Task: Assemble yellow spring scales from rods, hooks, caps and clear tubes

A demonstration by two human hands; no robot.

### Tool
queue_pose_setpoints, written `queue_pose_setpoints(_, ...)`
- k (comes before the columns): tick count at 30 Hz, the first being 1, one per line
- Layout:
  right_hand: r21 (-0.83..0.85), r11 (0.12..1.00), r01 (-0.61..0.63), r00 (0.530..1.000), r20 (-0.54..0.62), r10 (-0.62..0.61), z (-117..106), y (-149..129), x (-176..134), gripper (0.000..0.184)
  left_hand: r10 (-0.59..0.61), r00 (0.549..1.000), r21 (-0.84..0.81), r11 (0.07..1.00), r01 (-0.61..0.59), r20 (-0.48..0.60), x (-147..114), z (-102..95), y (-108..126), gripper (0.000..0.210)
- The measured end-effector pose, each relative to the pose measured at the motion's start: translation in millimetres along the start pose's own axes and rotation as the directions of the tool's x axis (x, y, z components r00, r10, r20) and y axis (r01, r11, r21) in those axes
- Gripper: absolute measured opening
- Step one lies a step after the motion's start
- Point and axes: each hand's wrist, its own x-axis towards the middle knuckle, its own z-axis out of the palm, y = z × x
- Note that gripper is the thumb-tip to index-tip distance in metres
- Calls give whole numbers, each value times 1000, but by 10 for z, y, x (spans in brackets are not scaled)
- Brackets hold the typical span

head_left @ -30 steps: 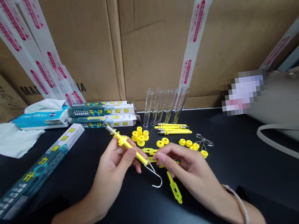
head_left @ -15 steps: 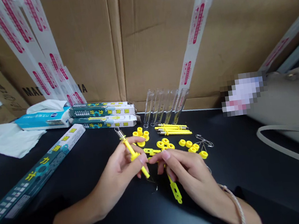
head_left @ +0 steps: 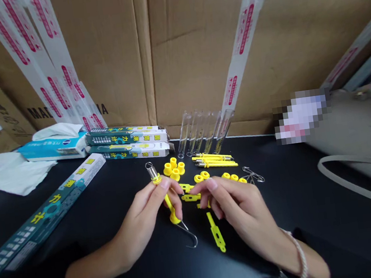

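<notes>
My left hand (head_left: 151, 205) grips a yellow spring scale rod (head_left: 168, 200) between thumb and fingers, near its upper end. A small metal spring (head_left: 151, 170) with a wire loop tops the rod. At its lower end sit a flared yellow cap (head_left: 174, 219) and a metal hook (head_left: 192, 239) pointing down to the right. My right hand (head_left: 237, 209) hovers just right of it, fingers curled and thumb close to the index finger; whatever is between them is hidden. Below its fingers lies a flat yellow-green slotted piece (head_left: 216, 233), with similar pieces (head_left: 191, 197) partly covered behind.
Yellow flanged caps (head_left: 175, 173), yellow rings (head_left: 205, 174), spring rods (head_left: 213, 159), metal hooks (head_left: 253, 174) and clear tubes (head_left: 201, 132) stand or lie behind my hands. Printed boxes (head_left: 128, 151) and tissues (head_left: 56, 147) are left; a bag (head_left: 359, 134) is right.
The flared cap now sits at the rod's hook end instead of midway along it. My left thumb has moved up the rod, and my right hand has shifted slightly right.
</notes>
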Motion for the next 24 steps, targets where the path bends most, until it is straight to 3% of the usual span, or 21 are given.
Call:
queue_pose_setpoints(6, -54, 999, -5, 990, -144, -3, -195, 64, 163, 24, -8, 998, 10, 1000, 7, 68, -38, -2, -39, 33)
queue_pose_setpoints(9, -195, 981, -1, 989, -146, -28, -327, 108, 263, 23, -8, 996, 6, 1000, 8, 87, -58, 3, -43, 28)
queue_pose_setpoints(12, -347, 938, 9, 999, -40, -24, -420, 133, 339, 23, -5, 997, -1, 1000, 5, 77, -51, 11, -47, 28)
queue_pose_setpoints(16, -368, 928, 54, 996, 82, -26, -411, 166, 359, 16, -25, 997, -24, 999, 27, 66, -18, 13, -72, 30)
queue_pose_setpoints(19, -392, 901, 185, 972, 211, -108, -336, 193, 310, 14, -34, 997, -5, 999, 34, 73, -18, -1, -90, 35)
queue_pose_setpoints(24, -448, 819, 359, 916, 337, -218, -235, 194, 202, 18, 48, 997, 176, 983, -58, 61, -62, -34, -77, 39)
